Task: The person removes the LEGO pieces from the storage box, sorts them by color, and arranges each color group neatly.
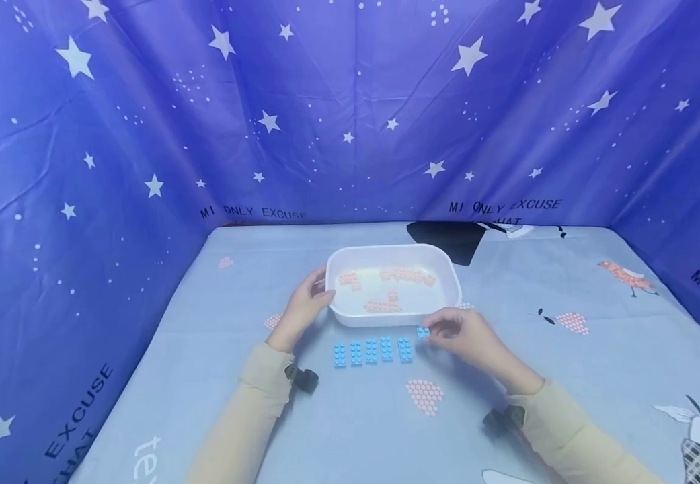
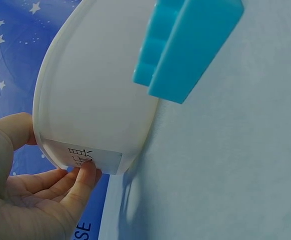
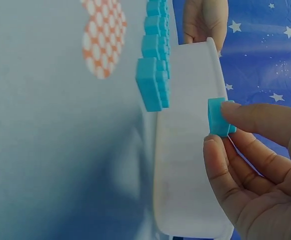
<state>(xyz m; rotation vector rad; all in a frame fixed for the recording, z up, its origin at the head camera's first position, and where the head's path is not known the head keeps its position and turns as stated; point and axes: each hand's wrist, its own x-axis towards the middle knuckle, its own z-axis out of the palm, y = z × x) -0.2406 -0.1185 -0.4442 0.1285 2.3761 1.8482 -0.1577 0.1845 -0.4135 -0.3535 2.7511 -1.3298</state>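
Observation:
A white plastic tub [image 1: 386, 319] stands on the cloth, with several orange-pink building bricks [image 1: 382, 306] lying in it. At its left end my left hand [image 1: 304, 306] grips the rim, thumb on the edge and fingers against a labelled side [image 2: 103, 156]. My right hand [image 1: 464, 333] pinches a small blue building brick [image 3: 217, 117] between thumb and fingertips, close to the tub's front right corner. Left of that hand, several longer blue bricks [image 1: 371, 351] lie side by side in a row before the tub, studs up. The nearest row brick [image 2: 195, 50] looms large in the left wrist view.
A pale blue cloth [image 1: 204, 323] with printed hearts, birds and dark shapes covers the table. Purple-blue star-patterned curtains [image 1: 350, 101] hang behind it and at both sides. A dark wrist camera [image 1: 306, 380] juts from the left sleeve.

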